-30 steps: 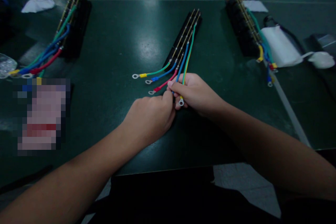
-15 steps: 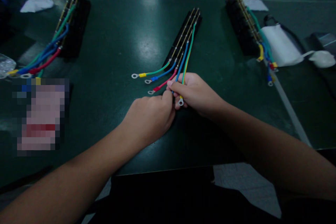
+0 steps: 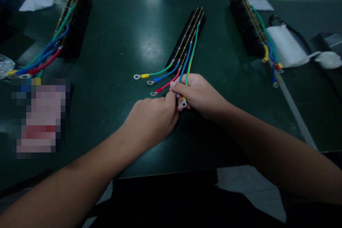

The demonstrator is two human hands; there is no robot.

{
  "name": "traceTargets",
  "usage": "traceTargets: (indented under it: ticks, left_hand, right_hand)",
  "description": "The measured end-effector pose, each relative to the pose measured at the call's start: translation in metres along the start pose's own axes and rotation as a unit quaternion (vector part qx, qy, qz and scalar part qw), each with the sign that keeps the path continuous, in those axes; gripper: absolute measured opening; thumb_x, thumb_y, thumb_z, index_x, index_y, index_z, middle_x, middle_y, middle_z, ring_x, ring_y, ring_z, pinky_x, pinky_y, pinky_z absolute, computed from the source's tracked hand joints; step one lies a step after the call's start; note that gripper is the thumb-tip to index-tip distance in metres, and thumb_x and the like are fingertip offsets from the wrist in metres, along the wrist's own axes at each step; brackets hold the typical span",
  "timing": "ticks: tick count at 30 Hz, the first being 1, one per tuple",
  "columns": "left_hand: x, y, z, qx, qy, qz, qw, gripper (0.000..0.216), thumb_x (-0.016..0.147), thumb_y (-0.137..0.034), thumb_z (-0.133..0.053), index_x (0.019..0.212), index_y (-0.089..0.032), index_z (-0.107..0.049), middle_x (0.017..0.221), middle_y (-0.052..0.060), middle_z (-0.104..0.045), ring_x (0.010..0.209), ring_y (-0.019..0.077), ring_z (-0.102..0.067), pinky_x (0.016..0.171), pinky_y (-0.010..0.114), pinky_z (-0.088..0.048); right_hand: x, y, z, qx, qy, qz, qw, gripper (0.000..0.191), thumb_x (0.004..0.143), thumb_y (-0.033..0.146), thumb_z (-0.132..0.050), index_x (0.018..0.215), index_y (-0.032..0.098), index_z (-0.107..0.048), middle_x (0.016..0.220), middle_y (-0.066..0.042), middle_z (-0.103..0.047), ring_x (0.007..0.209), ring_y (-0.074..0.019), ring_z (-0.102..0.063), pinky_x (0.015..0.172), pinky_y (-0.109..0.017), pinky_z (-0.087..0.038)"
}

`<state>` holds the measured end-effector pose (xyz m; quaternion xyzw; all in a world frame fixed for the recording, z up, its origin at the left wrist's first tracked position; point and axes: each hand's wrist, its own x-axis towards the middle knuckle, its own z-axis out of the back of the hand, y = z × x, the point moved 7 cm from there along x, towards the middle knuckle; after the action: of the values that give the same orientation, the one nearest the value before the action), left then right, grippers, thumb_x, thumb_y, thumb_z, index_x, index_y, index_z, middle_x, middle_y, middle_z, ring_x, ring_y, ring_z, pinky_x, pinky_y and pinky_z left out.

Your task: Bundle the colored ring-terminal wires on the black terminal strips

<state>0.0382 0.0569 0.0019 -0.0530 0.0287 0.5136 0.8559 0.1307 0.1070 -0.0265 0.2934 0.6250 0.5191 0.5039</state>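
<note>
On table (image 3: pixel 112 64) | 3 black blocks (image 3: pixel 181 39) | 5 centre wires (image 3: pixel 164 77) | 2 hands (image 3: pixel 157 117)

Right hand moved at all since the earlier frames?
No, no visible shift either way: the right hand sits in the same place relative to the grey line on the table.
</note>
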Motion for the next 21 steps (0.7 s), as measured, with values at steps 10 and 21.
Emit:
traceTargets:
  ticks: [10,21]
  left_hand:
    - [-0.0011,-0.0008,-0.0008,0.012,0.001,-0.008,1.000,0.032,0.103,-0.029,-0.038,0.119,-0.012,-0.060,0.085,0.013,-0.076,0.069,0.0323,-0.076,0.057,0.037,-0.054]
    - [0.0005,0.0010,-0.0011,0.010,0.026,0.006,1.000,0.029,0.104,-0.023,-0.033,0.112,-0.013,-0.059,0.084,0.014,-0.076,0.070,0.0341,-0.076,0.059,0.040,-0.054]
  right_hand:
    - [0.0007,-0.0003,0.0014,-0.018,0.006,-0.009,1.000,0.036,0.098,0.011,-0.053,0.063,0.018,-0.051,0.050,0.001,-0.053,0.041,-0.0081,-0.053,0.036,-0.016,-0.037]
    - [-0.0011,0.0011,0.0020,0.014,0.000,-0.011,1.000,0.030,0.101,0.012,-0.054,0.071,0.015,-0.056,0.054,0.004,-0.054,0.039,-0.0060,-0.053,0.034,-0.014,-0.035]
